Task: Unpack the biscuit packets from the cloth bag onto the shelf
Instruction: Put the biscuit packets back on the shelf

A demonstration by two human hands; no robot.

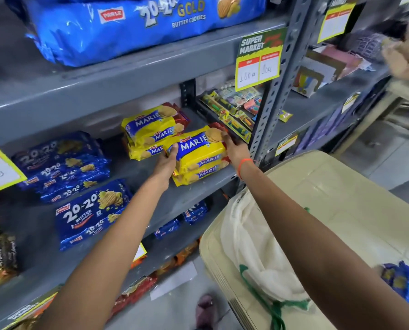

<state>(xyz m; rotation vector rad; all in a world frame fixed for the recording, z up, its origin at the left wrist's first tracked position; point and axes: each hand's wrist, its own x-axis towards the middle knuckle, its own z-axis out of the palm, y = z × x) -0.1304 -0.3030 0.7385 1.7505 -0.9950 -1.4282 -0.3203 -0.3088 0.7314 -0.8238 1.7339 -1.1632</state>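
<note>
- On the middle shelf (136,170), near its right end, sits a stack of Marie packets (199,154), held at both ends.
- The stack's long axis runs along the shelf, from lower left to upper right in the view. The red-tipped end points right and toward the back.
- Each packet is yellow with a blue band reading "MARIE" in white. The top one has a round biscuit pictured near its right end.
- The printed faces look up and toward the front. Three front edges show, one above another.
- The left hand (166,163) grips the stack's left end, thumb curled over the top packet and the fingers hidden behind it.
- The right hand (233,146) clasps the right end, fingers bent over the red tip. An orange band (245,164) is on its wrist.
- Just behind and to the left, a second stack (151,131) of the same yellow packets lies with the same slant.
- Farther left on the shelf are blue 20-20 packets (63,163), piled loosely.
- Below the right arm, the cloth bag (253,244), white with green trim, lies slumped on a cream surface (341,198).
- A blue packet (408,289) shows at the lower right edge of that surface.
</note>
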